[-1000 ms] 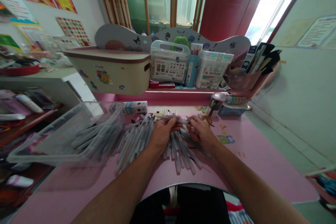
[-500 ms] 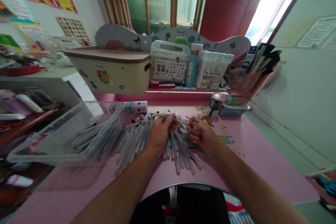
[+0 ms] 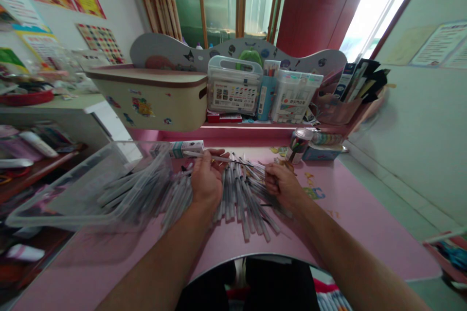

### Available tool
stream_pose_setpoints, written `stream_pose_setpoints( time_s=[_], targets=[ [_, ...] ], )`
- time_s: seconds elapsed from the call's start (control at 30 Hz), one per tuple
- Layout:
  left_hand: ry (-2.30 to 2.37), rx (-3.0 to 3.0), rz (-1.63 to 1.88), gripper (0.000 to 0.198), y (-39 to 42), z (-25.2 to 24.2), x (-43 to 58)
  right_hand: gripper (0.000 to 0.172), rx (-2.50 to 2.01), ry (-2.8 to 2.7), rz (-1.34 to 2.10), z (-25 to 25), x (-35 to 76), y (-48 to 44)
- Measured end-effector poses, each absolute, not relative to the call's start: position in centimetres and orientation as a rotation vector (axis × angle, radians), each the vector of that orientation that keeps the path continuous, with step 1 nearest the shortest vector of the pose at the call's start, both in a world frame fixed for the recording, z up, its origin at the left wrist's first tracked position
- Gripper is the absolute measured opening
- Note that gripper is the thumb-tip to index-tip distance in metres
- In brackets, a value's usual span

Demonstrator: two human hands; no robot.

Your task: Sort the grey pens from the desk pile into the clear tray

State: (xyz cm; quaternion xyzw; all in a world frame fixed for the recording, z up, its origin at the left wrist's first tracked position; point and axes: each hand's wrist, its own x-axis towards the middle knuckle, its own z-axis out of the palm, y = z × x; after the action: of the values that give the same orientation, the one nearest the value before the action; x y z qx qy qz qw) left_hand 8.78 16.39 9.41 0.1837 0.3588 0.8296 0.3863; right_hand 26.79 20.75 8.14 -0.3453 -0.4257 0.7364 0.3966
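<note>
A slim translucent pen (image 3: 194, 154) lies across the fingers of my left hand (image 3: 207, 181), its dark tip pointing right. My left thumb presses on the barrel. My right hand (image 3: 282, 182) is closed in a fist just right of that tip; a whitish end shows by its fingers, but what they grip is mostly hidden. Beneath and between both hands, many similar pens (image 3: 242, 206) are spread in a fan over the pink desk (image 3: 350, 218). To the left, a clear plastic box (image 3: 69, 221) holds more pens and sits tilted.
Behind the pens lies a small white box (image 3: 188, 147). A clear-lidded can (image 3: 299, 146) with pens and a blue box (image 3: 323, 152) stand at the back right. The raised shelf carries a cream storage bin (image 3: 156, 104), marker cases (image 3: 233, 90) and a pink pen holder (image 3: 337, 108).
My left hand has moved left, drawing apart from my right hand, and the pen in it now shows at greater length. My right hand has shifted slightly and closed more tightly.
</note>
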Motion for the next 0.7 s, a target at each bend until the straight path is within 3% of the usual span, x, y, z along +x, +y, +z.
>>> stream_pose_setpoints(
  time_s=[0.17,0.33,0.47,0.57,0.7],
  targets=[
    [0.885,0.157,2.146,0.010,16.7,9.7,8.4,0.024,-0.906,-0.925,1.691,8.1,26.7,21.1],
    [0.833,0.381,1.761,0.027,15.6,9.4,11.3,0.026,-0.876,-1.083,1.628,8.1,26.2,20.3],
    [0.796,0.370,1.666,0.011,15.2,9.1,12.6,0.023,-0.809,-1.312,1.748,7.9,26.0,19.5],
    [0.804,0.255,1.703,0.020,15.3,9.2,12.3,0.013,-0.766,-1.255,1.865,8.2,26.1,19.5],
    [0.754,0.147,1.599,0.025,15.3,9.3,11.6,0.026,-0.708,-1.128,1.821,8.2,26.3,20.4]
  ],
)
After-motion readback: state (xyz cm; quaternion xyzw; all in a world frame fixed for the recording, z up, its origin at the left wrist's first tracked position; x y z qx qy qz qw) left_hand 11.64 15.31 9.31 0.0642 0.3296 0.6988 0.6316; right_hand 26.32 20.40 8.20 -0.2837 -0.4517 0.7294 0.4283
